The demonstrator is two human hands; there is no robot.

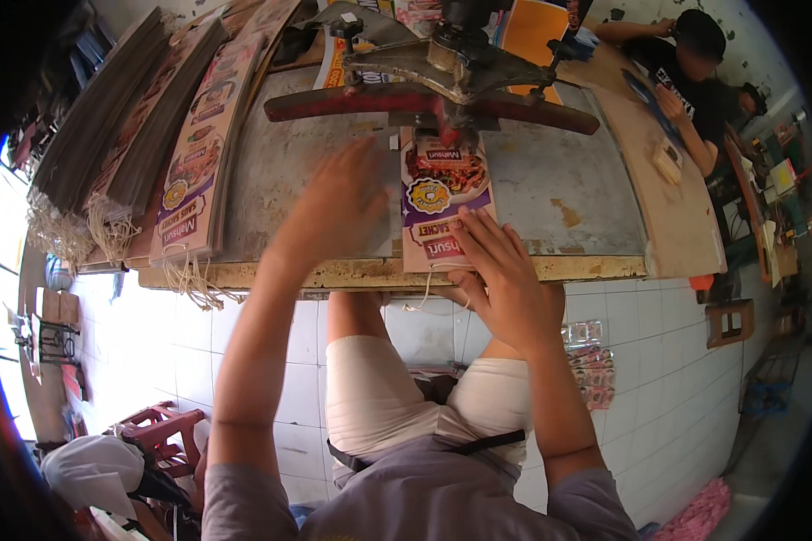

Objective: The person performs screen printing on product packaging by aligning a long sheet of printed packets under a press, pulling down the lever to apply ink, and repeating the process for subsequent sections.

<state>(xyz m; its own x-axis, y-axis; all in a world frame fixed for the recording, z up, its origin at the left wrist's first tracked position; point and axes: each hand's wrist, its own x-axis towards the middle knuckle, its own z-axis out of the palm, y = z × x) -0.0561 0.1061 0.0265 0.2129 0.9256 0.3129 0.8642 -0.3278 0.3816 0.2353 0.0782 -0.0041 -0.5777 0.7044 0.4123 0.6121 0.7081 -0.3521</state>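
Note:
A long printed cardboard strip (447,194), pink and purple with a food picture, lies on the worn grey metal plate in front of me. Its far end reaches under the press head (449,126), and a pale string hangs from its near end. My right hand (501,266) rests on the strip's near right part, fingers stretched out, thumb by the bench edge. Over the plate to the left of the strip, my left hand (341,194) is blurred by motion; its fingers look extended, and I see nothing in it.
Stacks of similar strips (198,162) with strings stand on the left of the bench. The press's red crossbar (334,104) spans the plate's far side. A person (690,90) sits at the far right near a yellowish block (668,164). A red stool (162,433) stands lower left.

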